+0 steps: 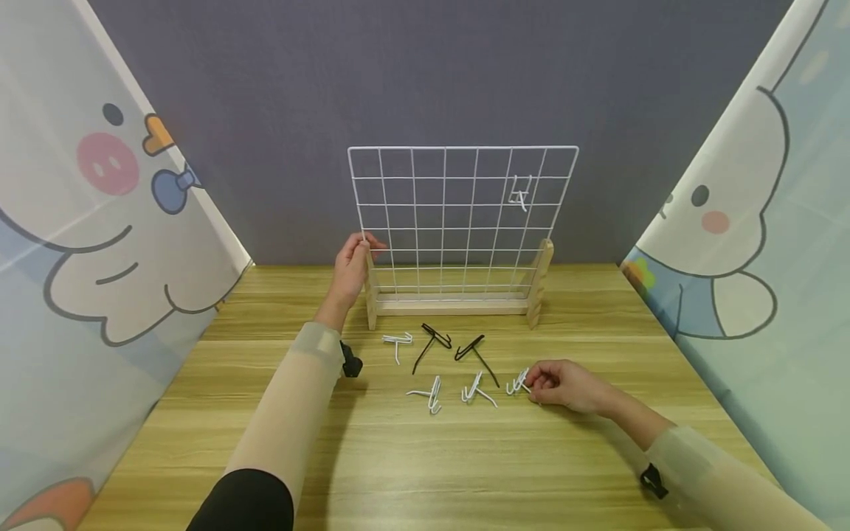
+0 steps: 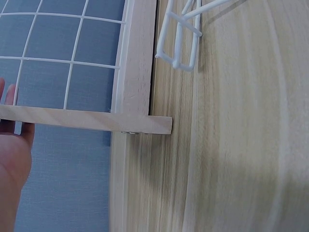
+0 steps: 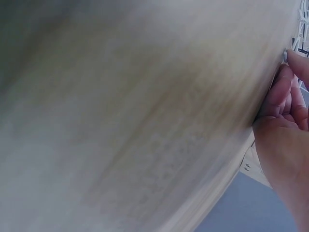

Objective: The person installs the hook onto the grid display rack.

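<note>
A white wire grid panel stands upright in a wooden stand. My left hand grips the stand's left post, with fingers reaching behind it. One white wire hook hangs on the grid at the upper right. Down on the table, my right hand pinches another white hook between thumb and fingers; the fingertips partly cover it. To its left lie a white hook, a second and a third. Two black hooks, one left and one right, lie nearer the stand.
The wood-grain table runs back to a dark grey wall panel. Cartoon-printed sheets hang at the left and right sides.
</note>
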Demonstrator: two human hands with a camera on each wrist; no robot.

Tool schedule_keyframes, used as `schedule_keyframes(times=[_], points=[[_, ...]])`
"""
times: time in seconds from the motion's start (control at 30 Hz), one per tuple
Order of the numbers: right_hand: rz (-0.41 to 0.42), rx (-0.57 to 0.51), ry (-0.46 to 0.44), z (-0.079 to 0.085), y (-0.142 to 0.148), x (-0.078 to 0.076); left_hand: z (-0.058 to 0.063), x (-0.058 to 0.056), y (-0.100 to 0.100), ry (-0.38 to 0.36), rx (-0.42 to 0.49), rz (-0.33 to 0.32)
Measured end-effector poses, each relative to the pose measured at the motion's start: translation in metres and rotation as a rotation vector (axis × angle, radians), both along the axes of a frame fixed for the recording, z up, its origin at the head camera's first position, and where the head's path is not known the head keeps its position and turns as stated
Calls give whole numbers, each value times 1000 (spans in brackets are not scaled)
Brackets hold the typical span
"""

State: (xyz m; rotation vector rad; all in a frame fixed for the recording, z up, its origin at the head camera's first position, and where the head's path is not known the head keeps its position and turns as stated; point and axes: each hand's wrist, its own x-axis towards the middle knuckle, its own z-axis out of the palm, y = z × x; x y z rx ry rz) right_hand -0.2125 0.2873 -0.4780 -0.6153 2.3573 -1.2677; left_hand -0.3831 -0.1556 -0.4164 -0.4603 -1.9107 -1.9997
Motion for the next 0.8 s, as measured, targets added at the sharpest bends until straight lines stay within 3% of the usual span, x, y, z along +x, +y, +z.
schedule_keyframes(times=[0.8], points=[[-15,147,163,4,-2,2,-1,0,0,-4,2,-7]])
